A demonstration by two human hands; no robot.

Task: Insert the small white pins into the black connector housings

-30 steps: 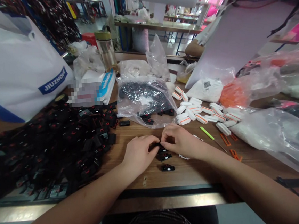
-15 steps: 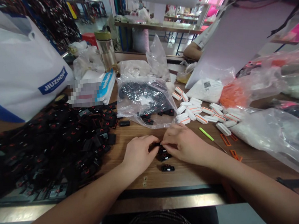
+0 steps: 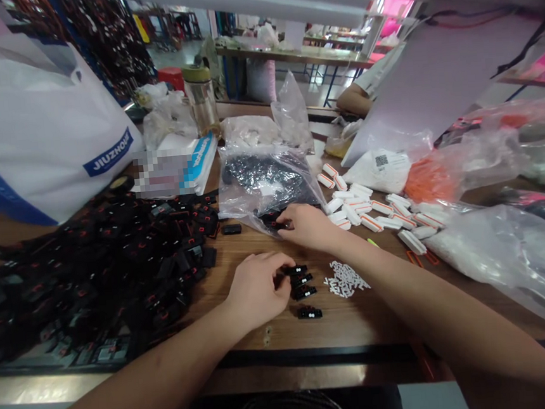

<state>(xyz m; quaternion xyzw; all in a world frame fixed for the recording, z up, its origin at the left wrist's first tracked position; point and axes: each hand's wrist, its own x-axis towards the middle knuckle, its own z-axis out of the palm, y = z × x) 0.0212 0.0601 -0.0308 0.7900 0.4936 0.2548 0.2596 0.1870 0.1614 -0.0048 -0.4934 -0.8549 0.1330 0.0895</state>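
Observation:
My left hand (image 3: 263, 288) curls at the top of a short column of small black plastic parts (image 3: 305, 292), each with white dots. Its fingertips grip the left end of the uppermost black plastic part (image 3: 299, 269). At the mouth of a clear plastic bag (image 3: 238, 198) of black parts, my right hand (image 3: 307, 225) reaches in from the right. Thumb and forefinger are slightly apart beside black pieces (image 3: 270, 220) there. A pile of tiny white pieces (image 3: 348, 278) lies under my right forearm.
A large heap of black parts (image 3: 92, 271) covers the left side. White orange-edged pieces (image 3: 372, 222) lie to the right, near bulging clear bags (image 3: 506, 254). Behind stand a bottle (image 3: 201, 99), a notebook (image 3: 204, 156) and a white JIUZHOUE bag (image 3: 41, 123). Another person's arm (image 3: 355, 100) shows beyond.
My right hand has left my left hand and moved forward to the bag's mouth, uncovering the white pile. My left hand stays by the column, whose uppermost part now shows more clearly.

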